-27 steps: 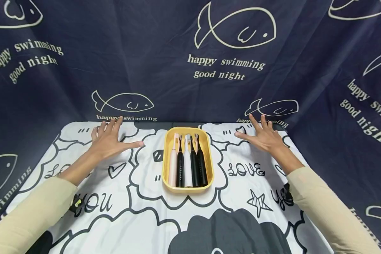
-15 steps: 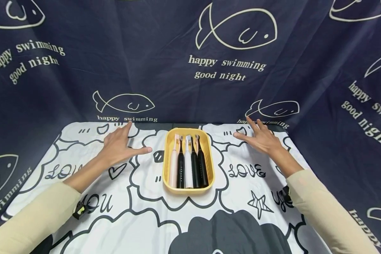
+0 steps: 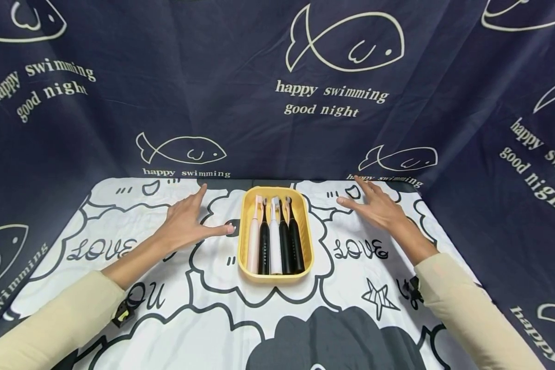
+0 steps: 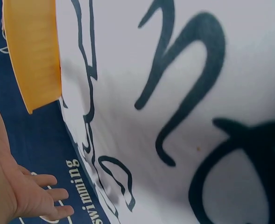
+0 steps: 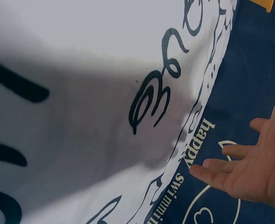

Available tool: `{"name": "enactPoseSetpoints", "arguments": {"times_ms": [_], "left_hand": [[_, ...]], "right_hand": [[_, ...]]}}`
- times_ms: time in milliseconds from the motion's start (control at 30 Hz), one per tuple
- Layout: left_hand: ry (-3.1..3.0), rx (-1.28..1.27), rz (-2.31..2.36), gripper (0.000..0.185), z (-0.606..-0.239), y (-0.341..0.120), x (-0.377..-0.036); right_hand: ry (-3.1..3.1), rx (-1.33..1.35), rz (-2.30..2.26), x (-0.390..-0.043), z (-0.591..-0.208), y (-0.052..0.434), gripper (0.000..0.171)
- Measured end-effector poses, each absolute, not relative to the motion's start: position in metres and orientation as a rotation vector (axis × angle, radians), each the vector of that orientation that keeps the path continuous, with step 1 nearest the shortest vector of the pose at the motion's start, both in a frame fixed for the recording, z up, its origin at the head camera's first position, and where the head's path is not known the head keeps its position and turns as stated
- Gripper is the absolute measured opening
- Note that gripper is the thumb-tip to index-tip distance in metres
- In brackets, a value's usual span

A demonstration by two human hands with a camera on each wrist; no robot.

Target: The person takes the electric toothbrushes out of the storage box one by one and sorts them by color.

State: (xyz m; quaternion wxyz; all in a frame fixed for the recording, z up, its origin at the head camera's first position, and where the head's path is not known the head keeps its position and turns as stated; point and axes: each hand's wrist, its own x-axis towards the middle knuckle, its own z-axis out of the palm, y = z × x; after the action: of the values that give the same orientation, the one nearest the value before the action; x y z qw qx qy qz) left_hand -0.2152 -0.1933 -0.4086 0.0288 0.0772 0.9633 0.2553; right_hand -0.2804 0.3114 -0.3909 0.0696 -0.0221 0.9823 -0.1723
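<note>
Toothbrushes (image 3: 275, 244), 5 electric ones, lie side by side in a yellow tray (image 3: 275, 279), near the desk (image 3: 203, 329)'s far edge, about midway between its side edges. The left grip (image 3: 184, 222) has its fingers extended and holds nothing, its thumb near the tray; the right grip (image 3: 378, 206), fingers spread and also unladen, is farther off. This looks like the approach, before contact; the next move probably calls for closing inward. A navy backdrop (image 3: 250, 128) limits the far edge; both flanks leave room.
</note>
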Motion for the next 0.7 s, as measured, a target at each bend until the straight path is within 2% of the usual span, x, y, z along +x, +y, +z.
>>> {"name": "enactPoseSetpoints", "arguments": {"times_ms": [700], "left_hand": [[2.949, 0.364, 0.875, 0.145, -0.419, -0.167, -0.201]], "right_hand": [[2.954, -0.123, -0.576, -0.272, -0.397, 0.297, 0.115]]}}
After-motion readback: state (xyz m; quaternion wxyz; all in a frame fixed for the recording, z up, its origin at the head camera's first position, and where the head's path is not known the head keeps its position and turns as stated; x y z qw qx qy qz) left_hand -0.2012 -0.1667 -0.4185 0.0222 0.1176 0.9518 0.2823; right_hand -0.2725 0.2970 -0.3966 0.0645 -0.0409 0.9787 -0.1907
